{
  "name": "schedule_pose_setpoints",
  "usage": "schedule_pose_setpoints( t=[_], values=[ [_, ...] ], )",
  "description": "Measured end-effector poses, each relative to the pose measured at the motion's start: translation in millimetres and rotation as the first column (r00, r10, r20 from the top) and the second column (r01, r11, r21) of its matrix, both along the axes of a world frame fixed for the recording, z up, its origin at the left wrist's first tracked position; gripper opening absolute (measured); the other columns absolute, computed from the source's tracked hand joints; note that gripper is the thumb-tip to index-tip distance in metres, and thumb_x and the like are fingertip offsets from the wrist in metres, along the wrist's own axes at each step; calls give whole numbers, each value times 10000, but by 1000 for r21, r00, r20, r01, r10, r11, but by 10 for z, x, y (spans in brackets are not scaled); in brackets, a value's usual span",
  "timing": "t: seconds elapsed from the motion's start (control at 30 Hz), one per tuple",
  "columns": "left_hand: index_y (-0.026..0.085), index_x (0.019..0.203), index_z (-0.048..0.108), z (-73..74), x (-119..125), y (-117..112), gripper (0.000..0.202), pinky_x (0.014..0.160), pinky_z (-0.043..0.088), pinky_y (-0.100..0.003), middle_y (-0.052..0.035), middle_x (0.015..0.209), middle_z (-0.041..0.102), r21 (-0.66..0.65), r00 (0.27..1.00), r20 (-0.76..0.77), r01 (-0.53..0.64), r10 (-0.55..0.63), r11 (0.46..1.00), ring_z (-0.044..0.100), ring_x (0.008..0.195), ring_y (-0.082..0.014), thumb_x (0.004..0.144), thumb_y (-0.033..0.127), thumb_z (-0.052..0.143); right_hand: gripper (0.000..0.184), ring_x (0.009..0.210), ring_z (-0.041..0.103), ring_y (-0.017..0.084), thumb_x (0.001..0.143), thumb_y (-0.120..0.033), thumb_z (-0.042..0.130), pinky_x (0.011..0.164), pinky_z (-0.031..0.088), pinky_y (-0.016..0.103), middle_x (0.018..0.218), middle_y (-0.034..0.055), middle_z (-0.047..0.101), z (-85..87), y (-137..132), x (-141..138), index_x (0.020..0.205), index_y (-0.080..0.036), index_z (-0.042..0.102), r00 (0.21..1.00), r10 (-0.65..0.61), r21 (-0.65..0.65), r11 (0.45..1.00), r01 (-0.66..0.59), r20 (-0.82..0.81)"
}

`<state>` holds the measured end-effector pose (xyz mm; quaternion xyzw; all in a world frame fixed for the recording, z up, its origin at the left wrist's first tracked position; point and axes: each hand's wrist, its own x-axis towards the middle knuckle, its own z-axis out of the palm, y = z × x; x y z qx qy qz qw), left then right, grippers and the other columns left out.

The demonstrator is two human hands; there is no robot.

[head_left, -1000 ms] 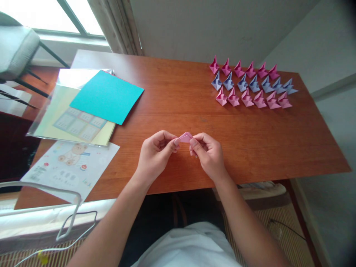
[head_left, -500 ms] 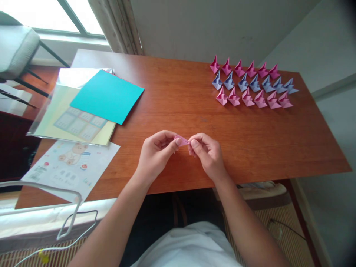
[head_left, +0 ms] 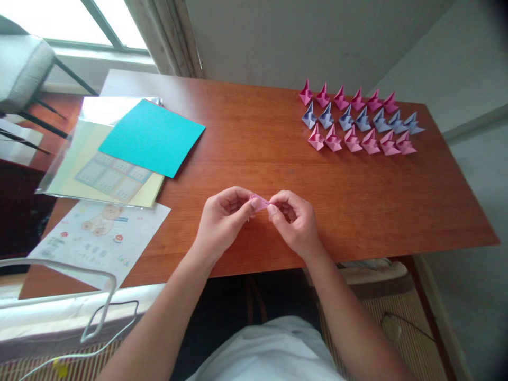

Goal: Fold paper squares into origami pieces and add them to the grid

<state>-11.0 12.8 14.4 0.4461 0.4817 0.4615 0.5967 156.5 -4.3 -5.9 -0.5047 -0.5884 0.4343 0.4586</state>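
Observation:
A small folded piece of pink origami paper (head_left: 260, 203) is held over the near part of the wooden table (head_left: 246, 153). My left hand (head_left: 222, 219) pinches its left end between thumb and fingers. At its right tip, the thumb and forefinger of my right hand (head_left: 296, 217) are closed on the paper. My fingers cover part of the folds, so its full shape is hidden. Beyond my right hand, folded paper figures stand in three rows: dark pink figures (head_left: 342, 99), lilac figures (head_left: 362, 120) and lighter pink figures (head_left: 352, 139).
On the left lie turquoise paper (head_left: 153, 137) and a clear plastic packet (head_left: 67, 159) with pale yellow sheets. A white sheet with a bear print (head_left: 103, 238) is nearer. A white metal tube (head_left: 71, 265) crosses the near left corner. A chair (head_left: 26, 69) stands beyond.
My right thumb and forefinger have shifted slightly on the paper's right tip. My left hand keeps nearly the same place, and the figures on the table stay put.

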Motion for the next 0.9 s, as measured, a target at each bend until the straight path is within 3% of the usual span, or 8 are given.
schedule_pose_setpoints(
  t=[0.27,0.47,0.67,0.9],
  values=[
    [149,795,750,-30,-22,-3,207,595,480,-192,-28,753,746,-3,999,25,28,-28,1000,625,658,-105,797,333,844,166,587,518,100,882,-207,653,545,411,243,669,-46,602,35,8,3,721,-218,611,998,-40,75,997,35,56],
    [145,805,747,-46,-24,3,212,607,491,-202,-36,769,747,3,999,16,48,-48,999,636,674,-115,792,332,847,181,572,508,93,878,-188,648,532,398,237,652,-52,586,4,10,8,706,-214,596,998,-45,48,998,44,37],
    [161,808,750,-36,-14,-2,162,659,525,-209,-29,794,760,42,998,53,41,-43,998,671,719,-127,805,296,839,129,637,562,124,937,-271,615,585,454,266,723,-27,608,-17,14,5,817,-225,625,999,-13,-39,999,12,-49],
    [167,759,737,-77,-9,-5,166,669,544,-201,-17,770,766,77,998,63,9,-14,997,686,708,-124,750,250,881,43,764,613,132,935,-260,673,670,481,270,848,-14,651,14,10,-6,901,-239,658,999,23,77,997,-25,30]
  ],
)
